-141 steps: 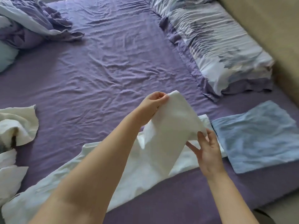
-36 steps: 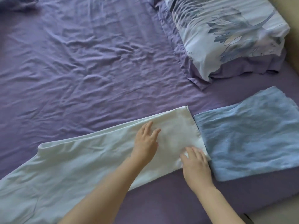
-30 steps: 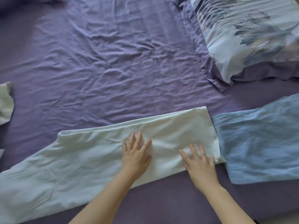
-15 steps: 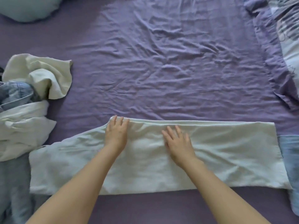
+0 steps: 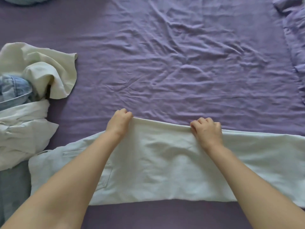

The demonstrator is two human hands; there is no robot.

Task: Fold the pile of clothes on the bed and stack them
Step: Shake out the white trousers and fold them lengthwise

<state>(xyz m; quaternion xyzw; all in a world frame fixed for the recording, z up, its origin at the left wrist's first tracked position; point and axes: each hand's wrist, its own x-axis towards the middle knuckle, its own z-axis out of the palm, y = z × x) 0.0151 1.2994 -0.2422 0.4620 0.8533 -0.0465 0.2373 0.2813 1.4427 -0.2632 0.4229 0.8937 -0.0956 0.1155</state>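
So you've got the pale trousers laid flat near your edge of the bed, long axis running left to right across the view, the pocketed waist end pointing left toward the pile and the leg end running off the right side of the picture. Your left hand and right hand are both on the far long edge of the trousers, well apart from each other, fingers curled tight round the fabric, so each grip is holding that edge. The stretch of edge between your hands looks lifted a bit into a rolled lip, while the rest of the cloth lies flat on the purple sheet. Off to the left sits the unfolded pile of clothes: a cream piece on top, some denim poking out, touching the waist end of the trousers.
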